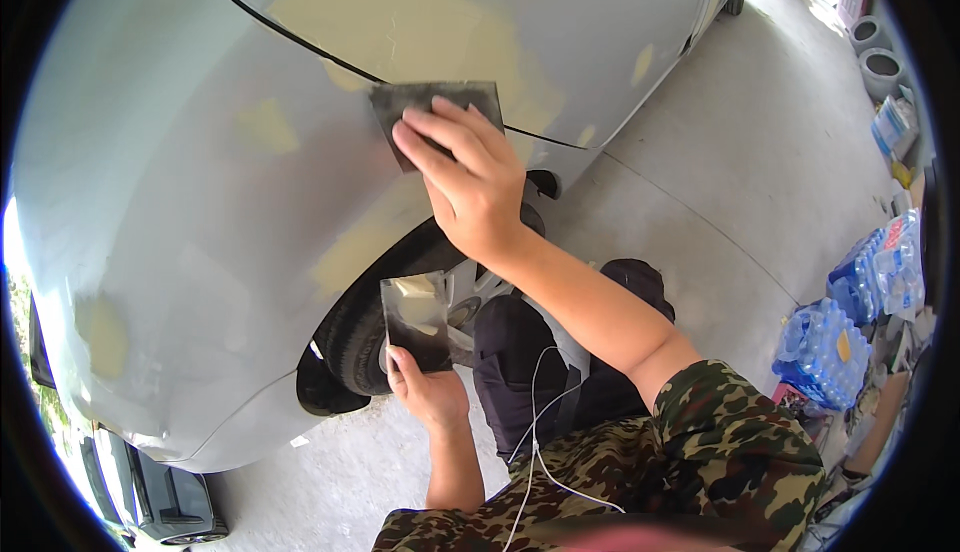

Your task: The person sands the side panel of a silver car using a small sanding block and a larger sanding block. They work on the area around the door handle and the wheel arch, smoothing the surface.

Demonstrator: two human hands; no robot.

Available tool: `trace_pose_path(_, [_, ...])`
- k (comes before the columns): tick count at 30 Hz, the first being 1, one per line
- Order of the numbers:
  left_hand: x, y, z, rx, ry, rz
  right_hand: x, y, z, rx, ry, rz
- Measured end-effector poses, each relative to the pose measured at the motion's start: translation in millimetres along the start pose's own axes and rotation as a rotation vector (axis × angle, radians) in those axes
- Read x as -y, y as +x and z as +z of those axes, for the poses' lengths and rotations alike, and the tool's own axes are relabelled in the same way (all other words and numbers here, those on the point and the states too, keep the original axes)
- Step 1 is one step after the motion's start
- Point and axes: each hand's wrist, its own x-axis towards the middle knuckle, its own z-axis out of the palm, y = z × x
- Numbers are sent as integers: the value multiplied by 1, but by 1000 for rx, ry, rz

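My right hand (470, 177) is against a dark flat rectangular putty spreader (440, 97), fingers laid on its face and thumb hidden. The spreader lies on or close over the silver-grey car body (330, 172), across the dark door seam above the rear wheel. My left hand (430, 392) grips a second dark rectangular spreader (425, 347) by its lower edge, thumb on the front. Pale yellow putty (418, 297) is smeared on its upper part, and it is held up in front of the wheel (365, 342). A broad yellow putty patch (420, 27) covers the door panel, with smaller patches around the wheel arch.
My bent knees (515, 352) are beside the wheel, and a white cable (533, 442) hangs over my lap. Shrink-wrapped bottle packs (822, 352) stand at the right, with grey pots (882, 74) farther back. Concrete floor (700, 192) runs alongside the car. Another vehicle (165, 492) shows lower left.
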Motion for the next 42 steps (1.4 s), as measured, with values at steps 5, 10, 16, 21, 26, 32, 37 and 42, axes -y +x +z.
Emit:
trace_pose_path(5, [-8,-2,-1,12,-10,43,-31,13,-20,-182,2,81])
trace_pose_path(10, [-15,-7,3,53,-17,38,-25,16,3,-88,19,184])
trace_pose_path(16, [-11,-2,5,60,-26,-2,-12,-32,-16,65,106,179])
trace_pose_path(21, [-1,17,23,180,-115,-72,-12,-36,-64,-23,215,574])
trace_pose_path(26, [23,45,50,371,-248,-143,-12,-35,-99,-47,644,991])
trace_pose_path(32, [44,46,60,421,-438,-418,-17,-28,-123,-130,1177,1130])
trace_pose_path(37, [49,47,58,366,-394,-461,1,-32,-127,109,1234,1066])
trace_pose_path(42, [43,54,49,345,-315,-415,1,-36,-142,622,473,836])
